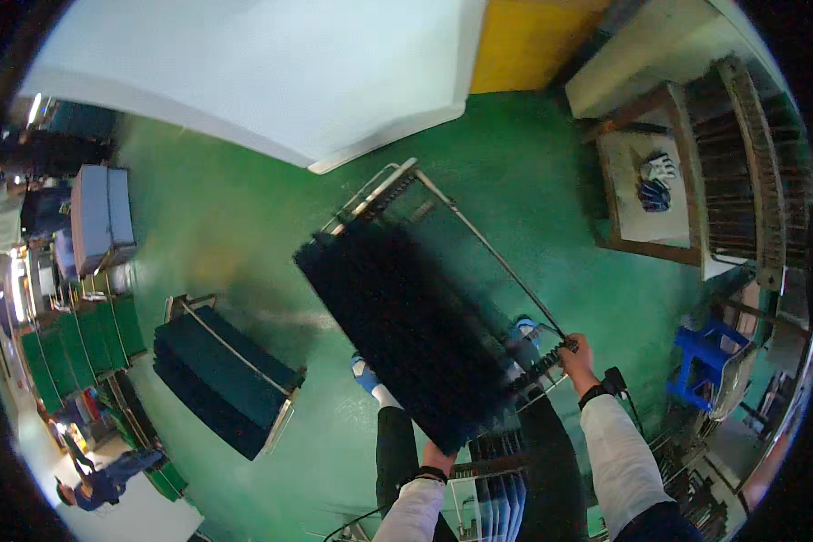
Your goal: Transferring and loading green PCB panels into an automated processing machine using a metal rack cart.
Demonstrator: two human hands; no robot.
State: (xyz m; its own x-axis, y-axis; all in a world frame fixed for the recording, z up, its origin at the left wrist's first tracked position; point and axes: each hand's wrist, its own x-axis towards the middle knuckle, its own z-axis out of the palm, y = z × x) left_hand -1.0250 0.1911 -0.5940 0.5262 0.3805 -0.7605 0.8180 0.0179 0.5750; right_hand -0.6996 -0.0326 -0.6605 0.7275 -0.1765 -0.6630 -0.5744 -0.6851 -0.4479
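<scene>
In front of me is a metal rack [488, 244] with a rod frame and slotted or coiled end bars, loaded with a stack of dark, thin panels [397, 316]. It lies slantwise, its far end pointing up and to the left. My right hand [580, 359] is closed around the near right corner of the frame, beside a coiled bar. At the near end, my left hand [438, 459] grips the rack by the lower edge of the panels; its fingertips are hidden. The near part of the stack is blurred over my legs.
A similar rack of dark panels [230, 379] stands on the green floor [199, 217] at left. A large white surface [271, 72] is ahead. To the right are a wooden frame with gloves [657, 181] and a blue stool [705, 361]. Another person [108, 479] is far left.
</scene>
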